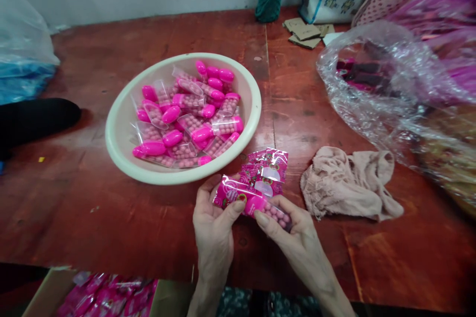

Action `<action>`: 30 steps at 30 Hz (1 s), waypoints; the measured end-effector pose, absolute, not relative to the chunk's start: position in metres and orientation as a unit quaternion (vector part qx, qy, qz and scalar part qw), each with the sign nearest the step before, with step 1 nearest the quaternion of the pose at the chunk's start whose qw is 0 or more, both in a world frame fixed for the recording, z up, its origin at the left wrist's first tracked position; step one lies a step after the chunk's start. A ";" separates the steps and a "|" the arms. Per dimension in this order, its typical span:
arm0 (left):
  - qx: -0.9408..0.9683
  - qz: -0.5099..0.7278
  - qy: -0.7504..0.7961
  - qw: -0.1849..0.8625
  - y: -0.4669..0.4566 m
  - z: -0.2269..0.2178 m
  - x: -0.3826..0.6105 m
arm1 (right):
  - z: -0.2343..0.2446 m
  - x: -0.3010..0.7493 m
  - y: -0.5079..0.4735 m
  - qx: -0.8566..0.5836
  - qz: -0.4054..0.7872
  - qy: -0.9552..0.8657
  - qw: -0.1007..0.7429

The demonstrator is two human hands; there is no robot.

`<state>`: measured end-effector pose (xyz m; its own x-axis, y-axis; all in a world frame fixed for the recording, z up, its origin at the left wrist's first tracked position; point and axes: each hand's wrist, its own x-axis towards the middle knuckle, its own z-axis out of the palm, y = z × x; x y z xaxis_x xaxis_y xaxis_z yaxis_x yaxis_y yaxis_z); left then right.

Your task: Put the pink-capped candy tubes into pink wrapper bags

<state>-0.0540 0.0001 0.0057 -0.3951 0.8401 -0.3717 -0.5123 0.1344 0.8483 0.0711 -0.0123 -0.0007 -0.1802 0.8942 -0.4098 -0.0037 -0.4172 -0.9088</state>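
Observation:
My left hand point(213, 223) pinches the end of a pink printed sachet point(232, 193) just in front of the bowl. My right hand point(288, 230) grips a pink-capped clear capsule of pink beads point(269, 209), whose capped end sits at the sachet's mouth. Both hands are closed. A small stack of pink sachets point(269, 166) lies on the table just beyond my hands. The cream bowl point(119, 124) behind them holds several more bead capsules point(186, 114).
A crumpled beige cloth point(345, 183) lies right of my hands. A clear plastic bag point(386, 84) with dark pink items fills the right side. A cardboard box of pink sachets point(104, 294) sits below the table edge. Someone's black sleeve point(33, 119) rests at left.

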 end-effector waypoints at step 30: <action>0.097 0.572 0.485 0.654 -0.037 0.031 -0.036 | 0.010 0.037 -0.049 -0.495 0.648 -0.342 0.467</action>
<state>-0.0356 -0.0373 0.0307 -0.1246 0.8425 -0.5241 -0.6551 0.3268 0.6812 0.0369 -0.0487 0.0103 -0.0736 0.9437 -0.3225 -0.2668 -0.3302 -0.9054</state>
